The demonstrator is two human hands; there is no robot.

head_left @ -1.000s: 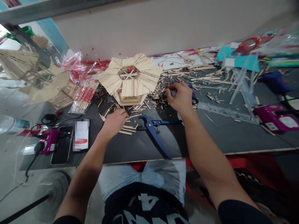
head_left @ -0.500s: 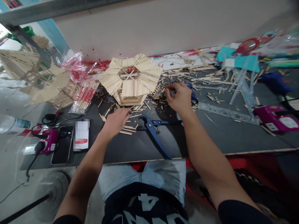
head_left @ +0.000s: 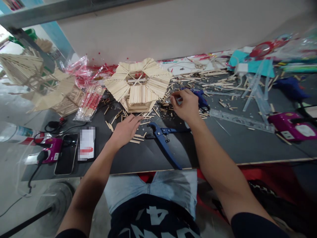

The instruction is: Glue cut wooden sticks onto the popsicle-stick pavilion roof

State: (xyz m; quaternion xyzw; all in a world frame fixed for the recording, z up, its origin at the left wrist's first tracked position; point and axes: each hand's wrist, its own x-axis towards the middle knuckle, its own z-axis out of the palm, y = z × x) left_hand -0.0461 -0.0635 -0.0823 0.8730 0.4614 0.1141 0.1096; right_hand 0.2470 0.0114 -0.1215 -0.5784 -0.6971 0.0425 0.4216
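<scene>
My left hand [head_left: 126, 129] lies palm down over loose wooden sticks [head_left: 135, 138], its fingers stretched out. My right hand [head_left: 185, 104] is curled with thumb and forefinger brought together in a pinch; whatever they hold, if anything, is too small to make out. Just behind and right of it rests a blue glue gun [head_left: 201, 98], partly covered by the hand. Between my hands lies a blue pipe cutter [head_left: 162, 140] with spread handles. Beyond them stands a flared structure [head_left: 140, 92] built of wooden sticks, which neither hand visibly touches.
Cut stick scraps [head_left: 224, 105] litter the dark tabletop [head_left: 237, 145]. A clear ruler [head_left: 242, 120] lies to the right, near a magenta power strip [head_left: 284, 125]. Two phones, one a black phone [head_left: 65, 155], and a bag of sticks [head_left: 89, 102] sit left. More stick structures stand far left.
My right hand has shifted slightly left, uncovering more of the glue gun. My left hand has edged right and away from me, its fingers spreading straighter over the sticks.
</scene>
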